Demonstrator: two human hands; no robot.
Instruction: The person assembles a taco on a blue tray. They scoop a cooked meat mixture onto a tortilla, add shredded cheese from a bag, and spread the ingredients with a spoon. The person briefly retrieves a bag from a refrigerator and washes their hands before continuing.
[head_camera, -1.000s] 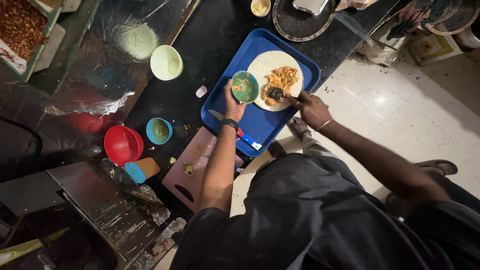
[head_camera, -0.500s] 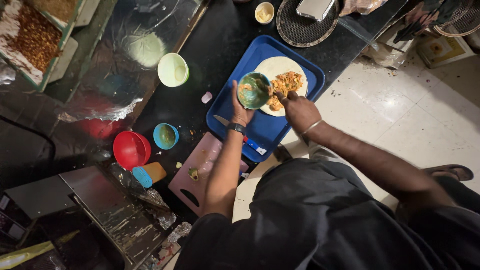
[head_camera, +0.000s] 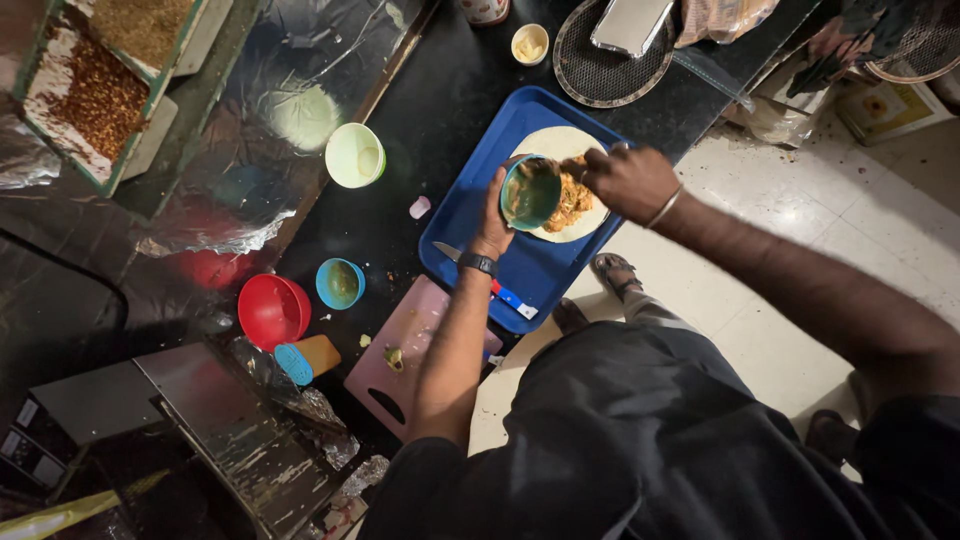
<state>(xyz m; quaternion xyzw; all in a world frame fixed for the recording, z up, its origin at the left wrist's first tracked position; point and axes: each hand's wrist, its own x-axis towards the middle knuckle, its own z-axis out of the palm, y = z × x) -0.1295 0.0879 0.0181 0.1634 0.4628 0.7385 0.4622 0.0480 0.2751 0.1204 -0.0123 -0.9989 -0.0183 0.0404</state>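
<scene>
- While I am watching from the head view, nearest me the pink board (head_camera: 420, 340) is lying at the counter edge with a small scrap on it, and a red bowl (head_camera: 272, 310) and a small blue bowl (head_camera: 340, 283) are sitting just left of it.
- A knife (head_camera: 487, 280) is resting across the near end of the blue tray (head_camera: 480, 215), untouched.
- My left hand (head_camera: 493, 220) is gripping the teal bowl (head_camera: 530, 192), fingers wrapped around its near wall, and is now holding it tilted right over the flatbread (head_camera: 550, 142); a second ago it was hovering off the bread's left edge, so the bowl has been moving in over the filling (head_camera: 572, 200).
- My right hand (head_camera: 630, 180) is closing its fingers on something slim at the bowl's rim; I cannot tell what it is, as the hand is hiding it. This hand has shifted up from the filling to the bowl.
- Farther off, a pale green bowl (head_camera: 355, 155) and a round rack (head_camera: 610, 50) are standing apart on the dark counter (head_camera: 440, 90).
</scene>
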